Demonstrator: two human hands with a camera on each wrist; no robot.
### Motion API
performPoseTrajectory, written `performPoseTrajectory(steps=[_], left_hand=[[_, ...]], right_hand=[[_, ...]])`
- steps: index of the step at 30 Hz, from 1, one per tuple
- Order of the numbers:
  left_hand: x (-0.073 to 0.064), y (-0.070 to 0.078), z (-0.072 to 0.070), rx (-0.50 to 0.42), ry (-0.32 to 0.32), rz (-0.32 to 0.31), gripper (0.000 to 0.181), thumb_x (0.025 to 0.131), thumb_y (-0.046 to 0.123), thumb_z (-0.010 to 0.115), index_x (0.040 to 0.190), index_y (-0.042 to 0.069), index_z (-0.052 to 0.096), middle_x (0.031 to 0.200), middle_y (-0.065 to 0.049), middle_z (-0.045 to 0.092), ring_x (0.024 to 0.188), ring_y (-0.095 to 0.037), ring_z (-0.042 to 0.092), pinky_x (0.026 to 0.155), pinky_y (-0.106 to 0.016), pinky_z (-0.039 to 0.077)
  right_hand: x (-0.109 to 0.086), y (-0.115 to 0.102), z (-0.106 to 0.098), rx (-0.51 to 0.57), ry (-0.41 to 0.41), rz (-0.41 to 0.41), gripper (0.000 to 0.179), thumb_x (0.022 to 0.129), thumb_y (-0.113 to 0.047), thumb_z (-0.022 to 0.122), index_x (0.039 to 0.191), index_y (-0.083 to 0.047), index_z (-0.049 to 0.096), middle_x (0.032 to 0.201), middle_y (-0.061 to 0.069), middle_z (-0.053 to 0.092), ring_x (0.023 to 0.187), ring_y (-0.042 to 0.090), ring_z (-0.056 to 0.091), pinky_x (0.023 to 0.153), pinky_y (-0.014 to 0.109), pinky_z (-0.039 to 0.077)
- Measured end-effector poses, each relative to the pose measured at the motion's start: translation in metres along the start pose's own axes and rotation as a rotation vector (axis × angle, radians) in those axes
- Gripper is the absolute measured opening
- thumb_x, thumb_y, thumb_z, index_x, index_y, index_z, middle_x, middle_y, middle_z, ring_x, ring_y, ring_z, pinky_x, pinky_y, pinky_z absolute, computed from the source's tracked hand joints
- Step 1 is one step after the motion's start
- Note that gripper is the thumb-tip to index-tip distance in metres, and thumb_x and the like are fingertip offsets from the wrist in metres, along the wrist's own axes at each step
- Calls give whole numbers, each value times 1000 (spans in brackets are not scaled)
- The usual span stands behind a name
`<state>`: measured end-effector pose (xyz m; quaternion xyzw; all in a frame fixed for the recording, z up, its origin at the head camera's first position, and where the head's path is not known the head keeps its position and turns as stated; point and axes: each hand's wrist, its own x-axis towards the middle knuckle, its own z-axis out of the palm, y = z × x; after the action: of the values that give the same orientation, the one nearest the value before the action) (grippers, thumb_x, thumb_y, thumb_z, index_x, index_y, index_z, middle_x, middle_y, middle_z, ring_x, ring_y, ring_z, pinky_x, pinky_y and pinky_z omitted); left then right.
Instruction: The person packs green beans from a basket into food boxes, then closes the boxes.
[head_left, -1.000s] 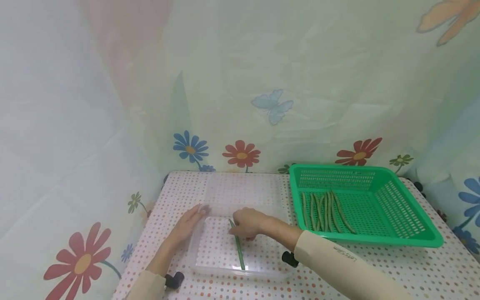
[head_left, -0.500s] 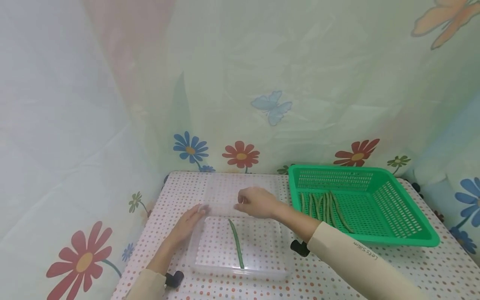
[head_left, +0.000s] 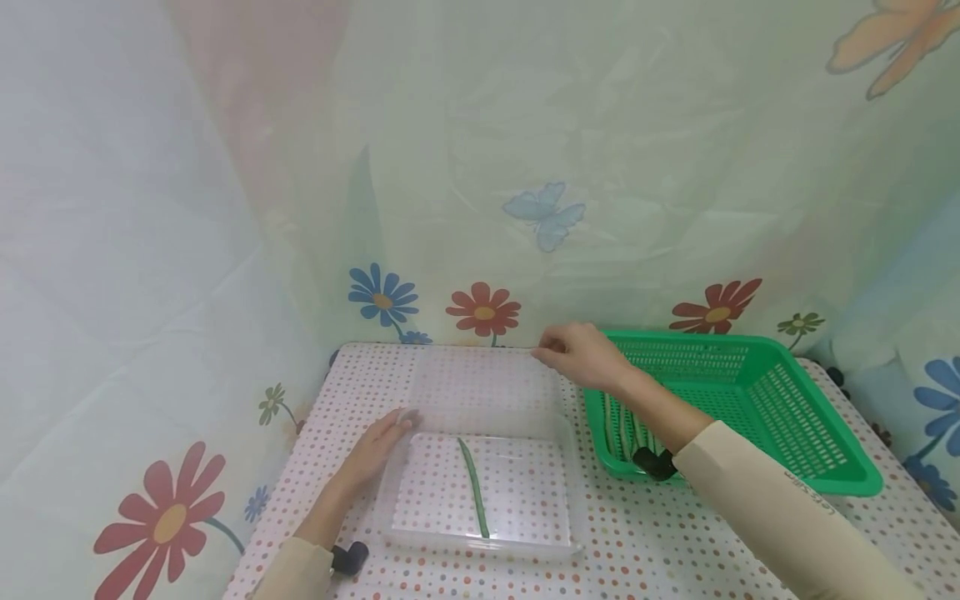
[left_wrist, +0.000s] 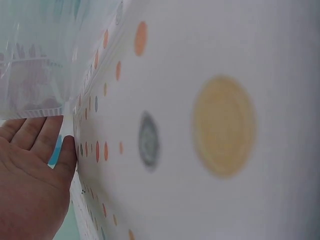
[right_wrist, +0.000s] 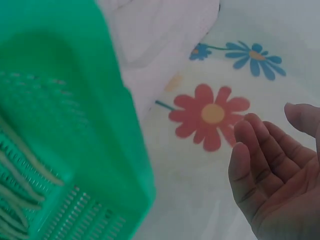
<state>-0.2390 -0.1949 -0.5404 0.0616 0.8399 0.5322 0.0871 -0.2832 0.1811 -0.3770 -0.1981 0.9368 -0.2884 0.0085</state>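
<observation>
One green bean (head_left: 474,490) lies lengthwise in a clear plastic box (head_left: 480,547), seen in the head view. My left hand (head_left: 372,452) rests at the box's back left corner, fingers extended; the left wrist view has this hand (left_wrist: 32,175) with its fingertips at the wall of the box (left_wrist: 30,90). Above the back left rim of a green plastic basket (head_left: 813,487) hovers my right hand (head_left: 583,360). In the right wrist view its fingers are loosely bent and nothing is between them. Several green beans (right_wrist: 25,150) lie in the basket, partly behind my right arm in the head view.
Behind the box its clear lid (head_left: 483,379) lies flat on the dotted tablecloth (head_left: 360,375). A flower-printed curtain (head_left: 465,208) stands right behind the table's back edge.
My right hand has left the green bean in the box and moved back and right to the basket. The left hand has stayed in place.
</observation>
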Motion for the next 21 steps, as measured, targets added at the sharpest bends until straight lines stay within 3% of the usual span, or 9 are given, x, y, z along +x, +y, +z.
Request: performPoseTrajectory(steps=[7,12,14,17,21], left_hand=[[0,1,0,6,1,-8,53,110,47,46,154,19,50,164,-8,45,157,-35,33,130,-61,19],[1,-2,2,14,-3,-17,53,110,48,45,155,20,50,164,-7,44,156,-36,32,130,-63,19],[1,-2,2,15,1,-19,53,110,48,45,155,20,50,164,-7,45,156,-36,33,130,-63,19],[0,0,0,13,10,-15,53,109,49,45,154,20,51,163,-7,46,156,-36,33,130,-63,19],[0,2,0,11,13,-8,54,109,48,46,154,19,51,163,-7,46,156,-36,33,130,-62,19]], right_hand=[[-12,30,-8,-13,31,36,23,105,-30,63,91,-14,72,84,3,71,67,16,56,62,31,48],[-24,52,-18,-50,35,67,23,106,-27,61,99,-8,72,89,10,72,65,17,55,59,32,45],[-26,62,-21,-90,34,79,21,106,-22,58,96,-7,70,83,7,68,63,16,52,57,31,43],[-25,79,-27,-123,-3,109,29,105,-16,54,77,-10,60,65,1,53,56,14,40,53,29,36],[-24,97,-37,-155,-149,171,42,104,-13,50,62,-16,49,54,-3,41,49,12,33,51,28,33]])
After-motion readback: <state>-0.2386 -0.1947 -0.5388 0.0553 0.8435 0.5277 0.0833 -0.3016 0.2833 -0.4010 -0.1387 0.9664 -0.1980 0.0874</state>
